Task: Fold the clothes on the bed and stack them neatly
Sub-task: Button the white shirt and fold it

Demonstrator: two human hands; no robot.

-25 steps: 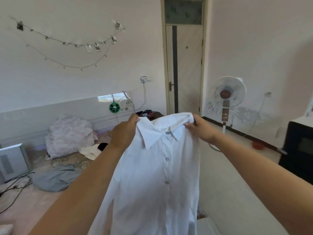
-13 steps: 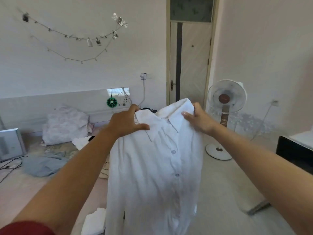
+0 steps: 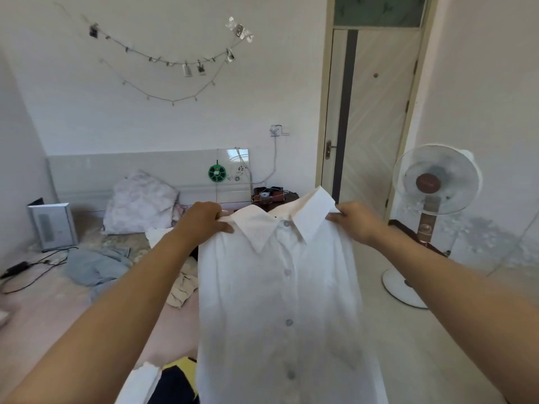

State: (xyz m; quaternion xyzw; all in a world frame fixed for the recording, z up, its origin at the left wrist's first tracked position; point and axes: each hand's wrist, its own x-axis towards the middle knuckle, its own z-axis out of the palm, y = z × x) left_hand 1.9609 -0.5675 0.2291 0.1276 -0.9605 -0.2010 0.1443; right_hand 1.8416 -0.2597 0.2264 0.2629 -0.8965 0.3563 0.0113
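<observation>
Gripping white shirt point(image 3: 280, 301) shoulders, left hand point(image 3: 201, 221), right hand point(image 3: 357, 221) now wider apart; shirt spread flatter.

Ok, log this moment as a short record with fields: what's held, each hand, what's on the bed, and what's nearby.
held item: white button-up collared shirt, hanging upright, buttoned front toward the camera
left hand: grips the shirt's shoulder beside the collar
right hand: grips the other shoulder
on bed: crumpled light blue garment, beige crumpled garment, floral pillow
nearby: white standing fan on the floor, closed door
task stage: shirt not yet folded
</observation>
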